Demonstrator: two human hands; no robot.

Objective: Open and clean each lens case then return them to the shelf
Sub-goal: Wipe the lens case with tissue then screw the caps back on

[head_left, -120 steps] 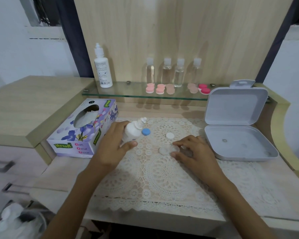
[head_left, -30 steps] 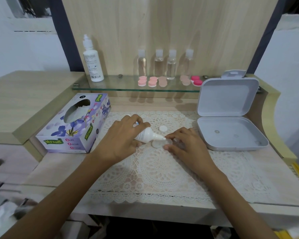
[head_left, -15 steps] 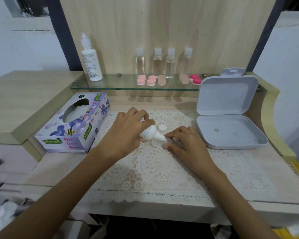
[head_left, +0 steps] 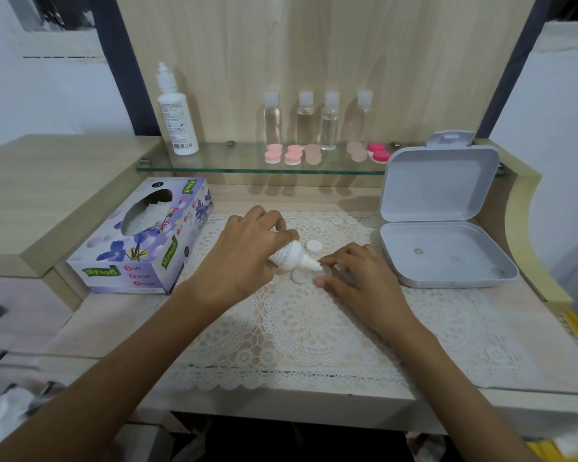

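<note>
My left hand (head_left: 247, 258) grips a small white solution bottle (head_left: 289, 256), tipped so its nozzle points down and right over the open white lens case (head_left: 299, 276) on the lace mat. My right hand (head_left: 354, 278) holds the right end of that case between curled fingertips, steadying it. A loose white cap (head_left: 313, 245) lies just behind the bottle. Several pink lens cases (head_left: 292, 155) and one darker pink case (head_left: 379, 153) sit on the glass shelf (head_left: 214, 166).
A tissue box (head_left: 141, 238) stands at the left of the mat. An open white plastic box (head_left: 444, 248) lies at the right. On the shelf stand a tall white bottle (head_left: 177, 118) and several small clear bottles (head_left: 329, 123).
My left hand lifted the small bottle from upright beside the blue cap, tipped it and brought its nozzle over the open case. My right hand stayed on the case.
</note>
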